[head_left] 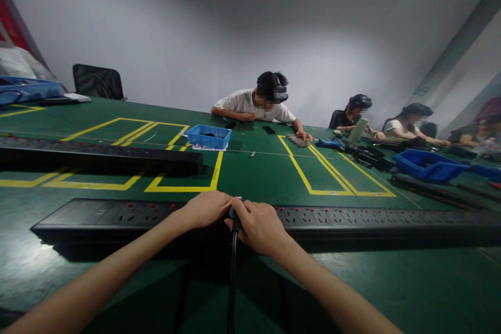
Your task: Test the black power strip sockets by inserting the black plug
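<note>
A long black power strip [336, 219] with rows of sockets and small red parts lies across the near side of the green table. Above its middle, my right hand [262, 224] is closed around the black plug [234, 214] of a power cord [232, 282], which hangs down toward me. The plug is against the strip; whether its pins are inside a socket is hidden. My left hand [207, 207] lies over the strip just left of the plug, fingers bent down on it and their tips close to my right hand.
A second black strip [156, 159] lies farther back at left. Beyond it stands a blue bin [208, 136]. Yellow tape [183, 188] marks the green table [250, 172]. A person [254, 107] leans on the far side; others sit at right near another blue bin [428, 164].
</note>
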### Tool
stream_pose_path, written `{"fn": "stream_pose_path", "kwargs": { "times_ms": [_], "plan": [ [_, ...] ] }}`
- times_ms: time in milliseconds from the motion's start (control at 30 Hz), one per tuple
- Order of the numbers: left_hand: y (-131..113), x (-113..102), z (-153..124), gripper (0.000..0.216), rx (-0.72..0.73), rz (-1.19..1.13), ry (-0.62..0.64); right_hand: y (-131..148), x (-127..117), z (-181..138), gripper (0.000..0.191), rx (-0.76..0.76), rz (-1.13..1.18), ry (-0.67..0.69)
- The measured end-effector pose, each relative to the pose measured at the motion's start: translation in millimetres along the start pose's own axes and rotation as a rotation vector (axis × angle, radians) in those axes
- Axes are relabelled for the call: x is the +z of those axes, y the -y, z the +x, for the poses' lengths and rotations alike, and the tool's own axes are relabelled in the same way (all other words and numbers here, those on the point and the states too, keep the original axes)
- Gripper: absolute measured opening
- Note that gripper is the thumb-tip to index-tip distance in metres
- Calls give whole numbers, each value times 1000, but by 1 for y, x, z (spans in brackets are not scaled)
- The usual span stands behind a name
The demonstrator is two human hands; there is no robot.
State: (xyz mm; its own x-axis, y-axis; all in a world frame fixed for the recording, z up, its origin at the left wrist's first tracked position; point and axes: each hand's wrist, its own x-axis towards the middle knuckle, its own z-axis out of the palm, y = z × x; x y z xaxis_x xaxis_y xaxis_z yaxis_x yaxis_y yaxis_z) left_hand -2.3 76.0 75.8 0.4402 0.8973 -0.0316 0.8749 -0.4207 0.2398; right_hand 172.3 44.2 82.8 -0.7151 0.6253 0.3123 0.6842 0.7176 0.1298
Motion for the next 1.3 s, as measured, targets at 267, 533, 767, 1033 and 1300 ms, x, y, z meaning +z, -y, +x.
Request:
{"fn": "stream_pose_path", "kwargs": {
  "times_ms": [267, 533, 767, 1033, 1300],
  "plan": [
    [1, 2, 0, 49, -10, 2, 7, 4, 4, -2, 33, 33, -22, -48],
    [2, 3, 2, 50, 8, 7, -3, 3, 3, -2, 34, 25, -15, -47],
    [2, 1, 1, 51, 13, 36, 1, 3, 3, -1, 33, 37, 21, -41],
    [2, 2, 1, 53, 14, 26, -1, 2, 4, 0, 31, 44, 33, -43],
    [4, 4, 3, 56, -5, -24, -2, 2, 2, -1, 30, 41, 49, -43]
  ]
}}
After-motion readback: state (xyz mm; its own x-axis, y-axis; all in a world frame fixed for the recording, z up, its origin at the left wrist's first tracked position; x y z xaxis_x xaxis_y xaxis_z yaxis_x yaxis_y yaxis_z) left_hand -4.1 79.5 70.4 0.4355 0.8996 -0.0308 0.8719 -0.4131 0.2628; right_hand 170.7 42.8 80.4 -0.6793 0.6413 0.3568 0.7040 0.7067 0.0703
